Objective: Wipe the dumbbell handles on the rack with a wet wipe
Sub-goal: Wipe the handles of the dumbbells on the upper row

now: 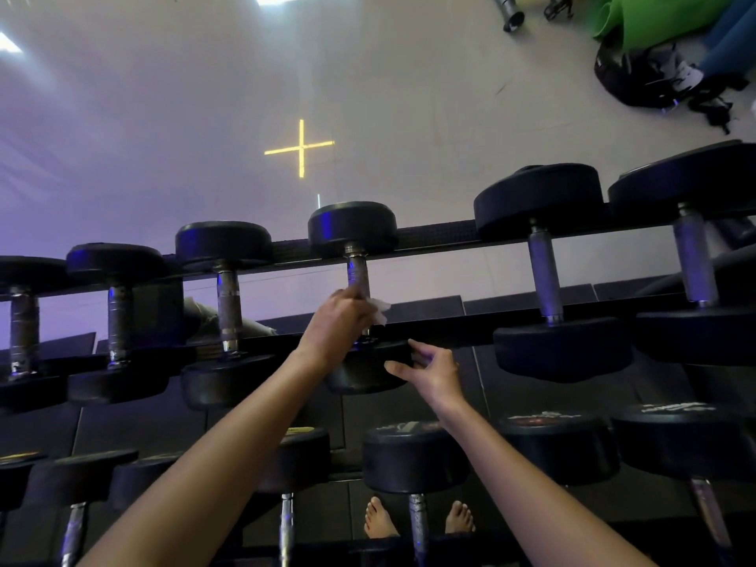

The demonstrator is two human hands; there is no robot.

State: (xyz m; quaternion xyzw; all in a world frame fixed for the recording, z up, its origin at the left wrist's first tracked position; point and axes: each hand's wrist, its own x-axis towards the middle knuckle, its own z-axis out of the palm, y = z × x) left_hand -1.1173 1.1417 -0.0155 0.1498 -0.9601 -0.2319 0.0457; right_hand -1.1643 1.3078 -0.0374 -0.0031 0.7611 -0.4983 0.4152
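A row of black dumbbells with steel handles lies across the top tier of the rack (pixel 442 235). My left hand (pixel 335 325) wraps a white wet wipe (pixel 380 311) around the lower part of the handle (pixel 358 270) of the middle dumbbell. My right hand (pixel 429 368) grips the near black head (pixel 368 372) of that same dumbbell, fingers curled on its edge. Other steel handles (pixel 544 272) stand to the left and right of it.
A lower tier holds more dumbbells (pixel 413 456) near my forearms. My bare feet (pixel 380 521) stand on black floor mats below. A black bag (pixel 650 75) and green rolled mats (pixel 654 18) lie on the light floor beyond the rack, far right.
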